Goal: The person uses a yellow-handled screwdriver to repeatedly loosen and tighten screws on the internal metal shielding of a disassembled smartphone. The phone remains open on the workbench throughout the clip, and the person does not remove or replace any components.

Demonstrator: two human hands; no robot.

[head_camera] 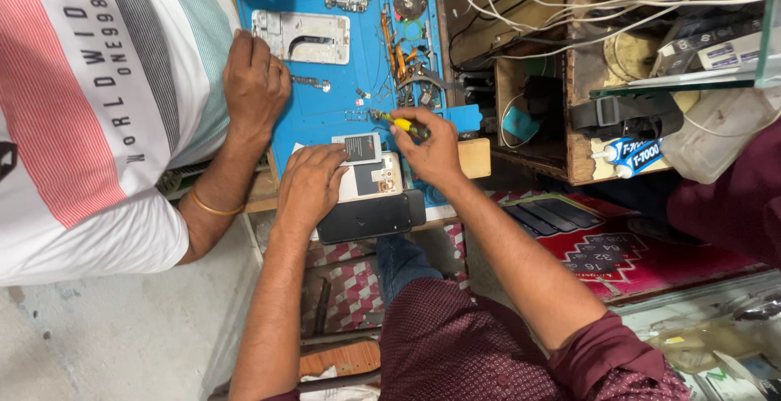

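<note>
The opened phone [370, 180] lies steadied under the flat left hand [311, 183]; the right hand [429, 153] pinches a yellow screwdriver [404, 125], best kept upright and seated.

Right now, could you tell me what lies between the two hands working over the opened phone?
In the head view, a small grey battery lies between the left hand and right hand, resting over the opened phone.
</note>
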